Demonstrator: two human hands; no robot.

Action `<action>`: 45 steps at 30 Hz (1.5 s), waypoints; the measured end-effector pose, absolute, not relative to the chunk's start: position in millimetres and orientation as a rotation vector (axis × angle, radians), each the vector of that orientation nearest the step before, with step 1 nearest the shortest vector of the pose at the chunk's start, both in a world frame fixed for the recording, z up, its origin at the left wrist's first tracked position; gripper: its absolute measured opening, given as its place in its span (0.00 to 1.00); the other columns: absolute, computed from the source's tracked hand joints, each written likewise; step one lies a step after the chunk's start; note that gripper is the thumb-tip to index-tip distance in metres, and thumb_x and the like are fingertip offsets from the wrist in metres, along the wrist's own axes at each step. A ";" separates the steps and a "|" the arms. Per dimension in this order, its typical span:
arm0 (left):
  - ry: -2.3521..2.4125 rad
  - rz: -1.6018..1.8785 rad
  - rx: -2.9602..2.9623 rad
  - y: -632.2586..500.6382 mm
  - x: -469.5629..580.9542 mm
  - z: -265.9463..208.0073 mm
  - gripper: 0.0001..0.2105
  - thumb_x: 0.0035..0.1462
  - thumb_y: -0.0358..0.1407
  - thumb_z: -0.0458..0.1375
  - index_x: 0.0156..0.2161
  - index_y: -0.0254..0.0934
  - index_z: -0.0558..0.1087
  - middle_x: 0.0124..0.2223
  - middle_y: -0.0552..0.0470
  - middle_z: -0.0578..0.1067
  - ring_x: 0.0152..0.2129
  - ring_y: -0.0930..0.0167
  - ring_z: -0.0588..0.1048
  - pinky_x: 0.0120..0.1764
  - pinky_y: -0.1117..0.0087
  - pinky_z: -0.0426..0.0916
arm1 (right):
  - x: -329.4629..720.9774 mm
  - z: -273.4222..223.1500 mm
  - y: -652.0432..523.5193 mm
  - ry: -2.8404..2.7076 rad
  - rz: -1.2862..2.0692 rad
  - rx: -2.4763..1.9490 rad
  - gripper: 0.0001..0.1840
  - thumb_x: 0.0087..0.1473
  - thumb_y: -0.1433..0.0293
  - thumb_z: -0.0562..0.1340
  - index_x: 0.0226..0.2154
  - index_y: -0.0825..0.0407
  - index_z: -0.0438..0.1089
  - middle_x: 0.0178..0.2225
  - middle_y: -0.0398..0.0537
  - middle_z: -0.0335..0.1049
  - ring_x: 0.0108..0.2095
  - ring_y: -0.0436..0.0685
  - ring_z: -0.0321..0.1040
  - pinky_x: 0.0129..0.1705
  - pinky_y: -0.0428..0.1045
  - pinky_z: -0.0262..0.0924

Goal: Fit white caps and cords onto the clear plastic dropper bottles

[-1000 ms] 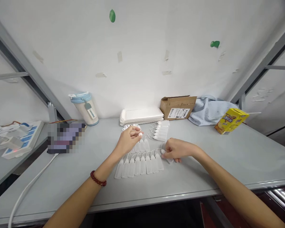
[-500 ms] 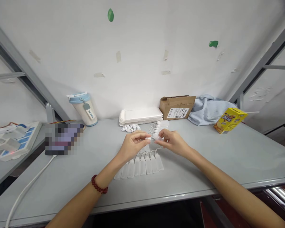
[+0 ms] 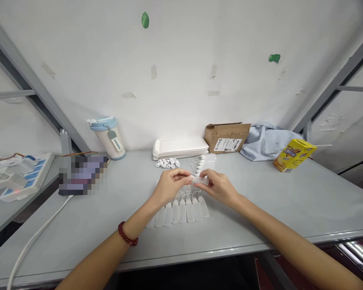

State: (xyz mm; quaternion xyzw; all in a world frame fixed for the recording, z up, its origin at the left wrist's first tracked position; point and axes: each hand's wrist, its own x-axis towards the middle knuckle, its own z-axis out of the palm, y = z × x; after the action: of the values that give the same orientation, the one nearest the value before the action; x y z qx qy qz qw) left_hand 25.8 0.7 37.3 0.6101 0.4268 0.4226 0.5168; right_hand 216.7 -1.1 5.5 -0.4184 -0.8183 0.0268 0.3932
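Observation:
Above the desk's middle, my right hand grips a small translucent squeeze bottle, lying roughly level with its nozzle end toward the left. My left hand pinches a small white cap at that end; fingers hide most of it. Whether cap and bottle touch I cannot tell. Below my hands lies a row of translucent bottles with thin curved nozzle tubes pointing away from me. Behind my hands is a second group of bottles, beside a pile of loose white caps.
Along the wall stand a tumbler, a stack of white trays, a cardboard box and a blue cloth. A yellow drink carton is at right. At left are a blurred phone, its cable and a power strip.
The bottle in my right hand has turned more level, its body now showing between the fingers. My hands stay close together; the whole view has shifted slightly.

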 end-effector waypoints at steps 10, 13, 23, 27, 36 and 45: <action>0.978 1.077 1.604 4.2 23.9 31.3 0.07 0.47 0.33 0.62 0.34 0.35 0.76 0.37 0.49 0.77 0.36 0.68 0.75 0.42 0.67 0.70 | 212.9 13.5 -6.9 -1.968 0.508 -1.151 0.15 0.50 0.58 0.62 0.27 0.53 0.64 0.16 0.36 0.58 0.17 0.45 0.52 0.19 0.42 0.49; 0.942 1.090 1.604 3.8 24.0 31.2 0.06 0.47 0.33 0.62 0.33 0.35 0.76 0.38 0.49 0.77 0.37 0.68 0.75 0.43 0.67 0.70 | 212.0 16.3 -7.3 -1.940 0.587 -1.186 0.15 0.49 0.58 0.63 0.27 0.53 0.64 0.16 0.36 0.57 0.17 0.45 0.51 0.19 0.42 0.47; 1.024 1.062 1.632 -0.8 26.8 38.1 0.08 0.51 0.37 0.59 0.35 0.37 0.77 0.37 0.49 0.78 0.35 0.68 0.75 0.39 0.69 0.70 | 209.7 16.5 -7.9 -1.933 0.590 -1.189 0.15 0.48 0.58 0.63 0.28 0.52 0.63 0.17 0.36 0.59 0.17 0.46 0.53 0.19 0.43 0.49; 1.048 1.076 1.572 0.5 26.8 34.4 0.09 0.48 0.37 0.62 0.35 0.35 0.76 0.36 0.49 0.77 0.34 0.69 0.75 0.39 0.69 0.69 | 209.9 14.4 -8.3 -1.958 0.525 -1.169 0.14 0.49 0.59 0.62 0.28 0.52 0.63 0.17 0.37 0.60 0.17 0.46 0.54 0.19 0.43 0.50; 0.945 1.076 1.583 0.7 25.9 33.6 0.10 0.47 0.33 0.61 0.37 0.34 0.74 0.40 0.48 0.75 0.38 0.68 0.73 0.43 0.65 0.68 | 210.5 12.5 -6.9 -1.969 0.505 -1.166 0.13 0.50 0.60 0.62 0.29 0.53 0.65 0.17 0.38 0.61 0.17 0.46 0.55 0.20 0.43 0.51; 1.245 1.226 1.658 5.1 20.9 37.6 0.12 0.50 0.42 0.59 0.35 0.35 0.71 0.36 0.48 0.74 0.33 0.70 0.71 0.32 0.72 0.66 | 209.8 12.6 -5.4 -1.940 0.416 -1.178 0.14 0.51 0.58 0.61 0.28 0.52 0.63 0.19 0.40 0.63 0.17 0.47 0.55 0.20 0.44 0.53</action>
State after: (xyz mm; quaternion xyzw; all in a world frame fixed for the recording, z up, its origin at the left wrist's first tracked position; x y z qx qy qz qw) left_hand 20.9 5.1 37.6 0.6427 0.4825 0.4751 0.3585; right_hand 209.8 -5.4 12.6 -0.4667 -0.7687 0.1649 0.4051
